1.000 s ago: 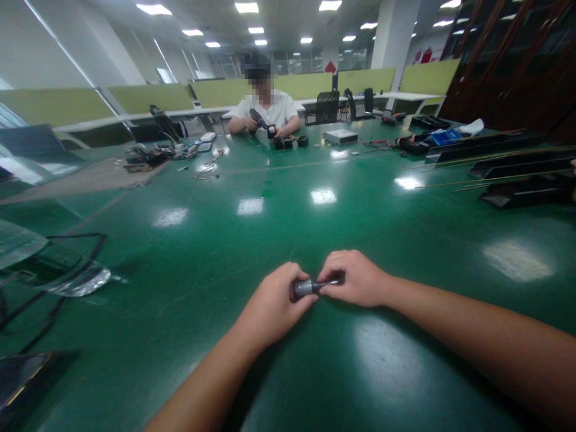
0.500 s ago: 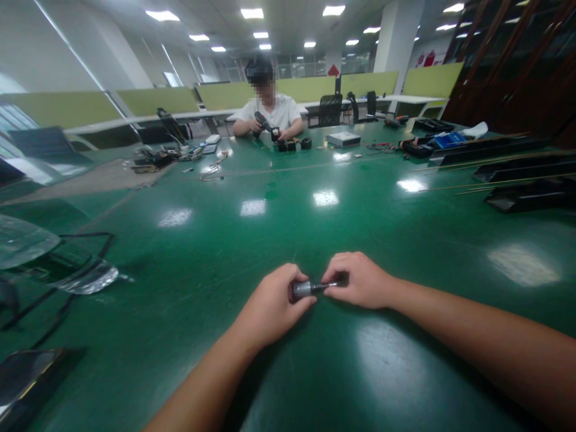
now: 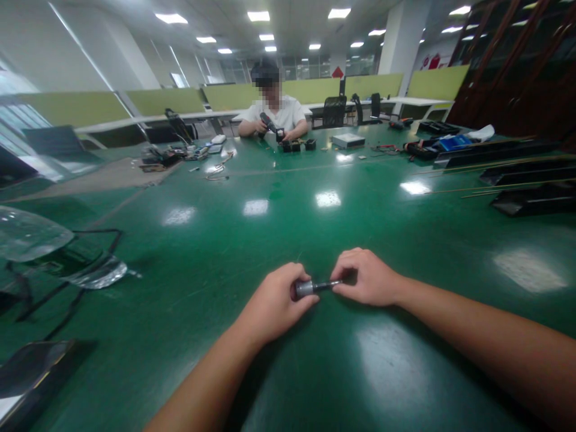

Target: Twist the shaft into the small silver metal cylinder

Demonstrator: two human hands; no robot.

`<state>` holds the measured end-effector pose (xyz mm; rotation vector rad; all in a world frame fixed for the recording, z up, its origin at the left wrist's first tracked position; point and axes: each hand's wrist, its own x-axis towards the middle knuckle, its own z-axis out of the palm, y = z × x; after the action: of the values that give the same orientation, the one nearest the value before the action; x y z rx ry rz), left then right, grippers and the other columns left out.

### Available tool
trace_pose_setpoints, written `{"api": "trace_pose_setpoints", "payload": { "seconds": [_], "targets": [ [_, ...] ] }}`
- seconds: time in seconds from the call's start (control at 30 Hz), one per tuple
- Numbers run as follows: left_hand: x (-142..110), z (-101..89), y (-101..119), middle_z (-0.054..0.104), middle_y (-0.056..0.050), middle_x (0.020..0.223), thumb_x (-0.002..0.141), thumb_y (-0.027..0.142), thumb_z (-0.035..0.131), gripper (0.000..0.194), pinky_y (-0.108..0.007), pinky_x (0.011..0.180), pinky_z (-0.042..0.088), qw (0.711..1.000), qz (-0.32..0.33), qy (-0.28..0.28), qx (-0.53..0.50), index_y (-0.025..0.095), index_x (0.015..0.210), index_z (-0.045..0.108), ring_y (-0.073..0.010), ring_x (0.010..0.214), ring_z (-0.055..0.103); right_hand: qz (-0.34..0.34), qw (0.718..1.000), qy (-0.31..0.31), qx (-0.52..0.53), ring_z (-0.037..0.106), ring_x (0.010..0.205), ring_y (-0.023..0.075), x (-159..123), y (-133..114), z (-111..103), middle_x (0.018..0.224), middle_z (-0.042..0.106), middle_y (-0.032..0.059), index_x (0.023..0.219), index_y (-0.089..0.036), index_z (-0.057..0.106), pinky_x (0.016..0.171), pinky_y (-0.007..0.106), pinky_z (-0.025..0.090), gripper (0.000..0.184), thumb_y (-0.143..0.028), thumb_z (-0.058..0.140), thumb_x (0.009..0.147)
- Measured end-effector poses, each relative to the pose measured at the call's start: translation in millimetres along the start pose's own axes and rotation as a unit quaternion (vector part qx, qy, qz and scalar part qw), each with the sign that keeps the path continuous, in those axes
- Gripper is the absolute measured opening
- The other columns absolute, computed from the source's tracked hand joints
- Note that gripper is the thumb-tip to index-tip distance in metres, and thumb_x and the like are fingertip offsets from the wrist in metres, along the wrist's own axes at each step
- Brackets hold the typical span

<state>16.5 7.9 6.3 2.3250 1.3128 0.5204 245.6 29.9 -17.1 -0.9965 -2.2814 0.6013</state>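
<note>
My left hand [image 3: 274, 303] is closed round the thick end of a small grey metal cylinder [image 3: 305, 288], low over the green table [image 3: 288, 222]. A thin dark shaft [image 3: 327, 285] sticks out of the cylinder to the right. My right hand [image 3: 366, 277] pinches the far end of that shaft with its fingers curled. Both hands rest close together near the table's front middle. What lies inside either palm is hidden.
A person in a white shirt [image 3: 275, 114] sits at the far side, handling a dark tool among small black parts [image 3: 297, 144]. Clear plastic sheets and black cables [image 3: 67, 258] lie at the left. Long black trays and thin rods [image 3: 517, 174] fill the right; a grey box [image 3: 348, 140] sits far back.
My hands hold the same grip on the cylinder and shaft. The view has drifted slightly, so everything sits a little further right and the hands a touch higher.
</note>
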Motion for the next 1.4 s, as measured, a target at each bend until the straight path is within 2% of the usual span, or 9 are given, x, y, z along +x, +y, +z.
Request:
{"api": "trace_pose_setpoints", "payload": {
  "seconds": [0.37,0.7,1.1,1.3,1.4],
  "targets": [
    [0,-1.6,-1,0.061,-0.001,0.081,0.076,0.026,0.071,0.015,-0.027,0.063,0.041,1.000,-0.001,0.002,-0.010,0.019,0.084,0.060,-0.0177,0.072,0.057,-0.011,1.000,-0.002,-0.003,0.062,0.067,0.0148,-1,4,-4,0.069,0.068,0.0010,0.074,-0.017,0.070,0.071,0.029,0.045,0.005,-0.017,0.071,0.070],
    [0,-1.1,-3,0.061,-0.002,0.082,0.077,0.027,0.070,0.015,-0.028,0.065,0.042,1.000,-0.003,-0.005,-0.009,0.019,0.085,0.060,-0.0184,0.074,0.057,0.031,0.997,-0.062,0.032,0.062,0.070,0.0145,-1,21,-21,0.075,0.069,0.0022,0.076,-0.016,0.070,0.069,0.027,0.047,0.007,-0.019,0.071,0.070],
    [1,-0.5,-3,0.062,-0.002,0.081,0.076,0.028,0.071,0.015,-0.027,0.063,0.042,1.000,0.001,0.001,-0.012,0.020,0.085,0.061,-0.0186,0.073,0.059,-0.002,0.997,-0.066,0.048,0.061,0.071,0.0148,-1,21,-22,0.074,0.068,0.0022,0.078,-0.017,0.072,0.073,0.029,0.047,0.008,-0.022,0.074,0.072],
    [2,3.1,0,0.062,-0.002,0.082,0.077,0.028,0.070,0.015,-0.028,0.065,0.042,1.000,0.007,0.000,-0.005,0.019,0.085,0.061,-0.0187,0.075,0.059,-0.033,0.997,-0.058,0.042,0.062,0.075,0.0156,2,7,-8,0.078,0.070,0.0034,0.084,-0.017,0.072,0.074,0.029,0.046,0.010,-0.025,0.072,0.079],
    [3,7.6,6,0.064,-0.002,0.085,0.078,0.027,0.070,0.015,-0.028,0.068,0.043,1.000,0.020,-0.002,-0.010,0.020,0.089,0.062,-0.0192,0.078,0.059,-0.037,0.999,-0.032,0.017,0.062,0.079,0.0165,2,-2,4,0.081,0.071,0.0036,0.088,-0.018,0.073,0.075,0.030,0.045,0.009,-0.024,0.071,0.080]
  ]
}}
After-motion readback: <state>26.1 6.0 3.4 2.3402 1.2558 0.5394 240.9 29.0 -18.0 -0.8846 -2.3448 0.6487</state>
